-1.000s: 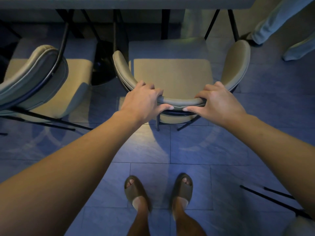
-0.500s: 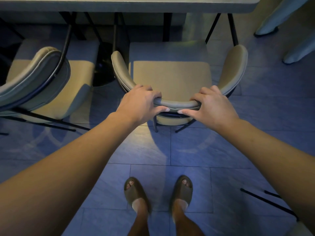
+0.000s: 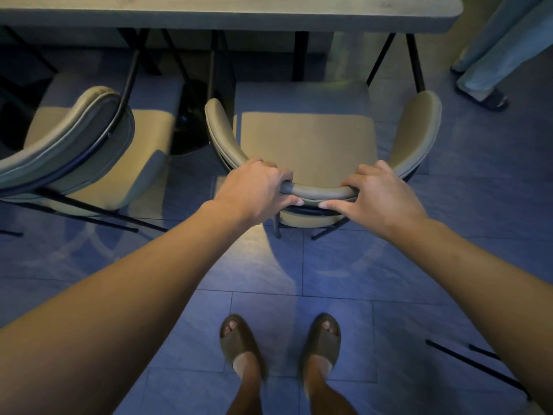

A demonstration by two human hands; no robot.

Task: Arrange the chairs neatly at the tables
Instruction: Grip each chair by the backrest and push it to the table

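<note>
A beige padded chair (image 3: pixel 305 139) with a curved backrest and thin black legs stands in front of me, facing the grey table (image 3: pixel 227 10). Its seat front lies under the table edge. My left hand (image 3: pixel 254 190) grips the backrest's top rail left of centre, fingers curled over it and thumb below. My right hand (image 3: pixel 380 196) grips the same rail right of centre in the same way. A second matching chair (image 3: pixel 89 145) stands to the left, turned at an angle to the table.
Black table legs (image 3: pixel 299 55) and a round pedestal base (image 3: pixel 191 127) stand under the table between the chairs. Another person's legs (image 3: pixel 490 61) are at the upper right. Black chair legs (image 3: pixel 472 366) show at the lower right. My sandalled feet (image 3: pixel 278 342) stand on blue-grey floor tiles.
The chair has slid a little toward the table with both hands still holding its backrest. The other person's legs at the upper right have shifted.
</note>
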